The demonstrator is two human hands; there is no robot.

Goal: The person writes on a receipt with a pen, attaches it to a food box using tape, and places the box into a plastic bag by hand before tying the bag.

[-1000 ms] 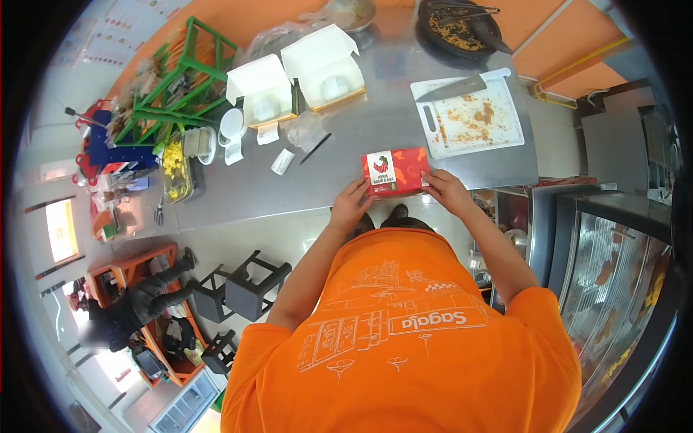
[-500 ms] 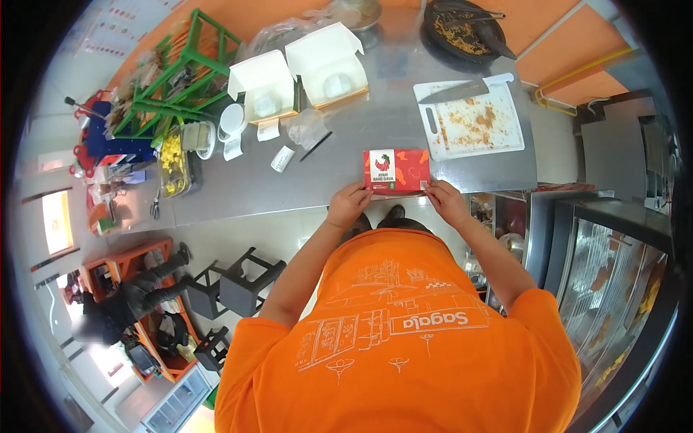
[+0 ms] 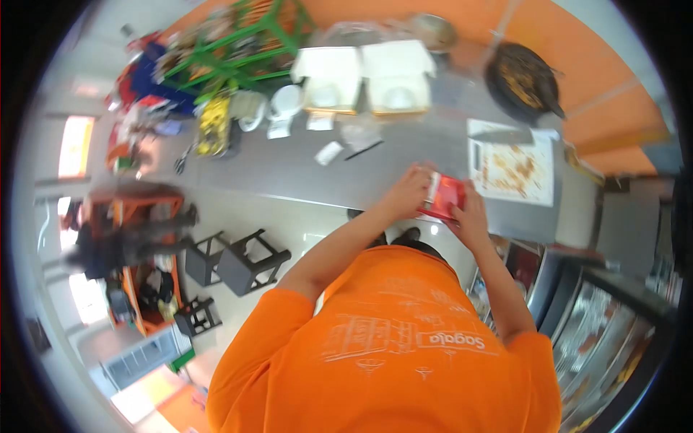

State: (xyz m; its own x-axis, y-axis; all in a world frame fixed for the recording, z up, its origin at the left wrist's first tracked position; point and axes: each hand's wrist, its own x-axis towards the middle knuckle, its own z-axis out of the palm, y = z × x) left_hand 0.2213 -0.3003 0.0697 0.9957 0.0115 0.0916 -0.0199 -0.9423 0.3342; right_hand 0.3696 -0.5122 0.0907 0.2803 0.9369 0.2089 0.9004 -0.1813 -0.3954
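A red printed cardboard box (image 3: 449, 193) sits at the front edge of the steel table, blurred by motion. My left hand (image 3: 411, 190) grips its left side, with the fingers over the far left corner. Around its near right corner my right hand (image 3: 471, 215) is closed, fingers along the right side. Right of the box lies a white cutting board (image 3: 543, 189) with brown crumbs and a knife (image 3: 503, 136) on it. To the left are a white crumpled label (image 3: 329, 153) and a black pen-like stick (image 3: 364, 150).
Two open white boxes (image 3: 326, 66) stand at the back of the steel table (image 3: 289, 169). A black mortar-like pan (image 3: 505, 90) with food is at back right. Green racks (image 3: 267, 36) and a tray of yellow pieces (image 3: 214, 126) stand left. Dark stools (image 3: 249, 263) are on the floor.
My hands have turned the red box at an angle, and their grip has shifted from its two near corners. The whole view has swung, and the table things appear lower and further right.
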